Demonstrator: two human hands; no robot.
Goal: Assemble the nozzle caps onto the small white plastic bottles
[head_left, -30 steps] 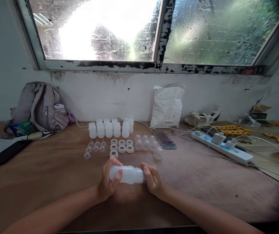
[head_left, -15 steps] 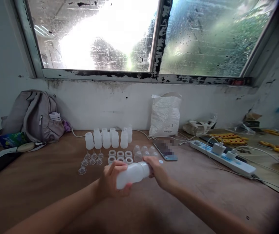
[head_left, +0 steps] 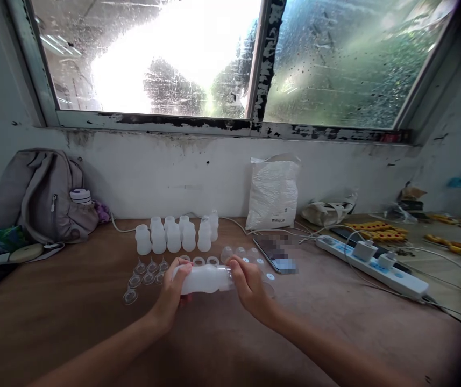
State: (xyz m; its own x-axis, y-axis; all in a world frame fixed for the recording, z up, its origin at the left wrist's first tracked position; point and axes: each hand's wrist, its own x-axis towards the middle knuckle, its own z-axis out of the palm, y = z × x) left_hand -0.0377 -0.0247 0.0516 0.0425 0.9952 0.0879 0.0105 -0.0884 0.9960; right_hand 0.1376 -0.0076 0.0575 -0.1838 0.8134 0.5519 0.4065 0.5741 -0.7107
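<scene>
A frosted white baby bottle [head_left: 205, 279] lies almost level in the air over the table, between both hands. My left hand [head_left: 169, 294] is wrapped round its base end. At the clear neck end, my right hand [head_left: 251, 291] closes its fingers, hiding whatever tops the bottle. Just beyond are clear bottle nipples [head_left: 148, 278] at the left and white collar rings [head_left: 198, 261], partly covered by the bottle. Clear domed caps [head_left: 240, 252] sit behind my right hand. Farther back stand several frosted bottles [head_left: 174, 237], with capped bottles [head_left: 204, 236] at their right end.
A phone [head_left: 275, 257] lies right of the caps. A white power strip [head_left: 375, 267] with plugs and cables runs along the right side. Against the wall are a white plastic package [head_left: 274, 193] and, at left, a grey backpack [head_left: 40, 199]. Yellow parts [head_left: 379, 233] lie far right.
The bottle has swung from a slant to nearly level and shifted slightly left. My right hand has turned, its fingers now folded over the neck end. The view has shifted a little.
</scene>
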